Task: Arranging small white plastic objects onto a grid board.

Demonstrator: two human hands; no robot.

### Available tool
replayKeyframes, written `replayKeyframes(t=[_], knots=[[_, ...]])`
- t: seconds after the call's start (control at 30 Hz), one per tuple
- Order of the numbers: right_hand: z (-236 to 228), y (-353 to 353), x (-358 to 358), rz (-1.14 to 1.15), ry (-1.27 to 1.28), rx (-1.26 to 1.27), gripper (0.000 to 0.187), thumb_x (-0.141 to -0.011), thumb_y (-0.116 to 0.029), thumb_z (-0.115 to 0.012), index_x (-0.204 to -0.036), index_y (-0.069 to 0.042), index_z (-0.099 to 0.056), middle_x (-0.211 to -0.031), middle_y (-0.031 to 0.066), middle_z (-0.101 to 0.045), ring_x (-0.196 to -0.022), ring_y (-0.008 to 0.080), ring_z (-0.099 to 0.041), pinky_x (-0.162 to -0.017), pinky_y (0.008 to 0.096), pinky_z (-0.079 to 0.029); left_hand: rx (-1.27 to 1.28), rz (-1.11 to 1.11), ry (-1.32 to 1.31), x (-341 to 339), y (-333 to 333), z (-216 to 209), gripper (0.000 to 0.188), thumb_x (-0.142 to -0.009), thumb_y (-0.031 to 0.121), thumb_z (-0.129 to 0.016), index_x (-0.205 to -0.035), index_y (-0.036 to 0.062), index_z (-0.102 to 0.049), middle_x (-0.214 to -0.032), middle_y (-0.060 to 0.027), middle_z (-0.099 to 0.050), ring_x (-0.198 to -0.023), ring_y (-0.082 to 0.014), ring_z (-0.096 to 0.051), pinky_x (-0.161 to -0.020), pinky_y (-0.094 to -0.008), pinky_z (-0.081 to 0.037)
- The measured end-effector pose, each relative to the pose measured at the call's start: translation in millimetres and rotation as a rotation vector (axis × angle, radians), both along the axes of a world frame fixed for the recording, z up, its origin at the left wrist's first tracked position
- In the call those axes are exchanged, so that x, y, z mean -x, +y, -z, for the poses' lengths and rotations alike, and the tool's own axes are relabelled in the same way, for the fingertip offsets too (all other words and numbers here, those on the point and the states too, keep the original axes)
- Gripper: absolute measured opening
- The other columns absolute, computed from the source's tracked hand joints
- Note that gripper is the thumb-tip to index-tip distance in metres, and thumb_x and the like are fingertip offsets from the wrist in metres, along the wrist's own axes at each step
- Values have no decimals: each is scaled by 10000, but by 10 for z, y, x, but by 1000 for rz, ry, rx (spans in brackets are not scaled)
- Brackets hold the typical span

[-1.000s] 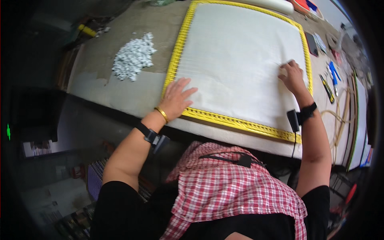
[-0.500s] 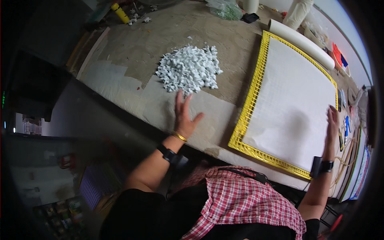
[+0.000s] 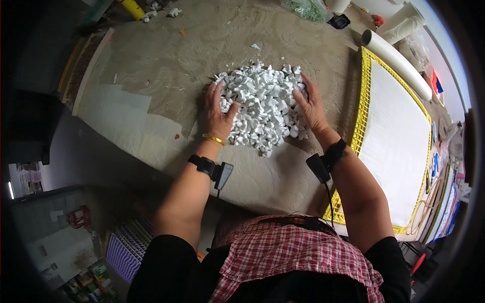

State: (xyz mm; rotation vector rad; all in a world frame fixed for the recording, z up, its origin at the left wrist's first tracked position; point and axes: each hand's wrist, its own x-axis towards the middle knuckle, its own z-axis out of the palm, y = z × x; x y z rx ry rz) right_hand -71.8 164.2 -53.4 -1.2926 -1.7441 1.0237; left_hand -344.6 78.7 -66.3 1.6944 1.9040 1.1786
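A heap of small white pieces [image 3: 263,103], irregular and knobbly in shape, lies on the worn work table [image 3: 166,55]. At its left edge rests my left hand [image 3: 218,113], fingers apart and thumb toward the pieces. On the opposite side, my right hand [image 3: 313,108] lies against the heap with thumb and fingers spread. Together the palms flank the pile, and neither hand grips a piece that I can see. Some fingertips are partly hidden among the pieces.
Right of the heap lies a yellow lattice-edged tray [image 3: 362,98] lined with a white sheet [image 3: 396,141]. Behind it is a white roll [image 3: 399,65]. A clear bag with green contents [image 3: 309,9] and a yellow cylinder [image 3: 132,8] sit at the far side.
My right hand has left the tray's right side and come across to the heap's right edge. My left hand has moved from the near edge to the left side. The view has shifted.
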Motion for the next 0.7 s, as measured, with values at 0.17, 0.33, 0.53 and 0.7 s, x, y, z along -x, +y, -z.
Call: replayKeyframes(t=[0.17, 0.33, 0.53, 0.7], knots=[[8, -121, 278, -113, -104, -100, 788, -836, -646, -590, -1410, -124, -458, -1405, 234, -414, -1316, 394, -417, -1075, 458, -367, -84, 13, -31, -328, 22, 97, 898, -790, 746, -563, -1432, 131, -433, -1444, -269, -361, -1348, -418, -347, -1094, -510, -296], [116, -201, 501, -63, 51, -121, 764, -824, -631, -612, -1385, -125, -503, -1413, 221, -411, -1307, 417, -416, -1055, 489, -373, -92, 57, -321, -731, 133, 59, 766, -821, 555, -681, -1387, 82, -476, -1328, -224, -465, -1222, -385, -459, -1033, -456, -376], [91, -178, 609, -75, 246, -15, 698, -837, -513, -675, -1344, -57, -527, -1361, 194, -454, -1276, 349, -447, -1062, 439, -355, -36, 24, -1025, -893, 255, 104, 505, -930, 314, -623, -1317, 9, -514, -1351, -133, -489, -1252, -243, -456, -1059, -374, -355], [-58, -265, 706, -6, 531, 201, 616, -889, -373, -671, -1355, -22, -473, -1229, 106, -534, -1148, 200, -495, -1008, 344, -386, -46, 45, -1024, -957, 363, -97, 415, -956, 217, -592, -1306, 6, -519, -1352, -110, -496, -1224, -201, -468, -1045, -344, -363]])
